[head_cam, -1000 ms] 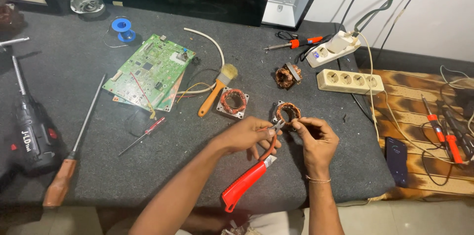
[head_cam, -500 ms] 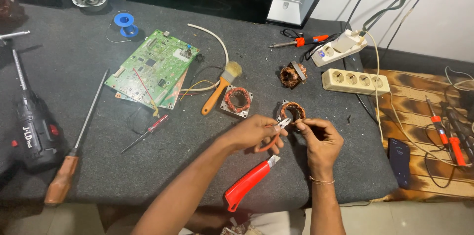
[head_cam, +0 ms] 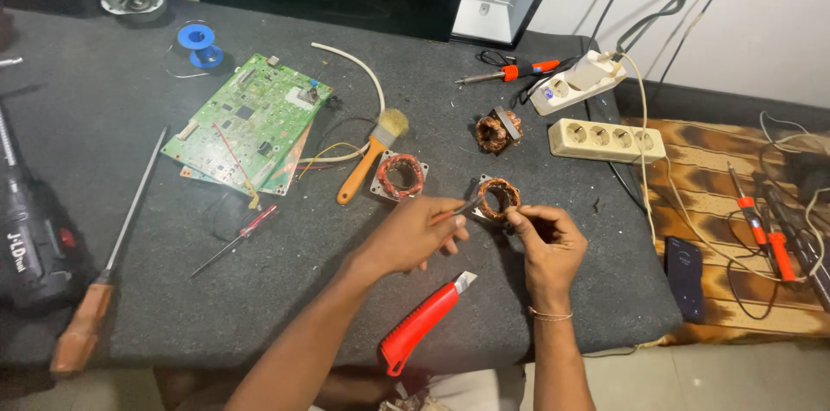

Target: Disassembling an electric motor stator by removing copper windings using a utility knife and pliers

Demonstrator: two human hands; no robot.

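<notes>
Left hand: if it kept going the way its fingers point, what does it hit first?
Likely the copper coil ring. The left hand points right and slightly up, its thin tool tip already at the ring's near edge, with the right hand holding the ring's other side. Depth is uncertain.

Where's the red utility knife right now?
Head view: the red utility knife lies on the dark table near its front edge, just below the left hand and left of the right hand, touched by neither.
</notes>
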